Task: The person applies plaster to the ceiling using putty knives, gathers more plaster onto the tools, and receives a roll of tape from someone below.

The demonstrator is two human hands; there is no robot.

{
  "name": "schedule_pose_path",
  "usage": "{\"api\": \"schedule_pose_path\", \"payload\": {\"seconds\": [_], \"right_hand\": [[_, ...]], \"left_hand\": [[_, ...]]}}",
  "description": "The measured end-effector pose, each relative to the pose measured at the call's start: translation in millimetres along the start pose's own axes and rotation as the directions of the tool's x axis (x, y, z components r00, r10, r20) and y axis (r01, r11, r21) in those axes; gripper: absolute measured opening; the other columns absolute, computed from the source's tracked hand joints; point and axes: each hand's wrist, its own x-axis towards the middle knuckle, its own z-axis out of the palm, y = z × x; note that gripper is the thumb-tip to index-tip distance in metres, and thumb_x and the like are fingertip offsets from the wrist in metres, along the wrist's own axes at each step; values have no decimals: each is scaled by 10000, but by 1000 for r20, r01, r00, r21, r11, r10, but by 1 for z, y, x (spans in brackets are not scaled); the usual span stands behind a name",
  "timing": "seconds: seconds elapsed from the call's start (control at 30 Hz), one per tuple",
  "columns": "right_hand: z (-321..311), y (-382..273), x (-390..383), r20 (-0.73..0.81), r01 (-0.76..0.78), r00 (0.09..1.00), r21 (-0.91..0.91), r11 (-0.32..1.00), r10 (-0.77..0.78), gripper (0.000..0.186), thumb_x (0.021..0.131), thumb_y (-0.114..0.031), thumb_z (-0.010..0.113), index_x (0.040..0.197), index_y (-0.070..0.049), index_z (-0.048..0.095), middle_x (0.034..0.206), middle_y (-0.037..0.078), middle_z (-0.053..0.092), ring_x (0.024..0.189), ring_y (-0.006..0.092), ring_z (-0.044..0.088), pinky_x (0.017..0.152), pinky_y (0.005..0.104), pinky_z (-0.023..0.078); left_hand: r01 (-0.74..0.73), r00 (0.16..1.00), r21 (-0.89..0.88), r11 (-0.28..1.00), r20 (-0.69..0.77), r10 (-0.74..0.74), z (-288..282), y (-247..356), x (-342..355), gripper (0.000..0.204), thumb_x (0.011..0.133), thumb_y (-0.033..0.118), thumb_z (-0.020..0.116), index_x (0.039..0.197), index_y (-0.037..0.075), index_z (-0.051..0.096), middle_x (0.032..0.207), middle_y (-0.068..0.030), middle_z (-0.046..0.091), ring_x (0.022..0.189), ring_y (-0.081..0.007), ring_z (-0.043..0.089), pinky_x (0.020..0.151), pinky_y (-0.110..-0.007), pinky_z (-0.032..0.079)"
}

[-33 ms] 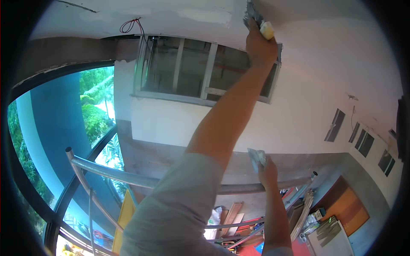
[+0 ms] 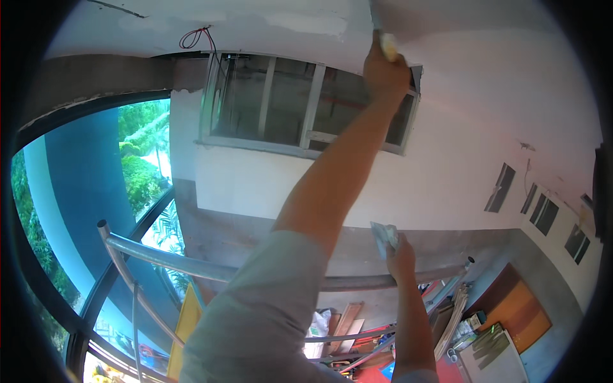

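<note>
Pale yellow shows on the handle of a hand tool (image 2: 388, 46), which is clenched in the raised left hand (image 2: 387, 71) at the top of the view. A thin grey blade is pointed upward at the ceiling (image 2: 255, 35); whether contact is made cannot be told. The left arm is stretched up across the middle, and its upper part is covered by a grey sleeve (image 2: 262, 300).

Lower down, a flat, pale grey blade (image 2: 384, 238) is grasped by the right hand (image 2: 402, 260), held tilted in front of the wall and just above a curved metal rail (image 2: 175, 258).

Behind the left forearm, a framed window (image 2: 313, 105) is set high in the wall (image 2: 268, 172), which is white above and grey below. Red and dark wires (image 2: 190, 39) are looped from the ceiling near its left end. At far left, green trees (image 2: 143, 179) and a blue column (image 2: 89, 172) are seen through large glass panes. A yellow panel (image 2: 184, 335) is placed by the rail's left end. Below, wooden boards (image 2: 348, 322) are leaned beside a white bag (image 2: 319, 324); at lower right, an orange-brown panel (image 2: 527, 309) is seen.
</note>
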Motion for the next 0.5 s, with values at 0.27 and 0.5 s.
{"api": "schedule_pose_path", "payload": {"seconds": [0.27, 0.5], "right_hand": [[22, -43, 4, 28, 89, 996, 40, 995, -90, 233, 837, -148, 661, 1005, -21, 561, 835, 248, 643, 824, 457, 617, 717, 539, 478], [-1, -26, 2, 44, -34, 998, 17, 999, 33, 276, 849, -162, 659, 1036, 6, 544, 899, 270, 650, 886, 484, 611, 753, 544, 474]], "left_hand": [[91, 994, -469, 878, 90, -55, -112, -105, 137, 359, 868, 112, 613, 1172, -56, 526, 1022, -161, 629, 901, -238, 620, 777, -365, 497], [118, 978, -568, 815, -77, -196, -61, 23, 65, 346, 814, 91, 636, 1102, -87, 566, 988, -160, 651, 867, -231, 617, 778, -355, 492]]}}
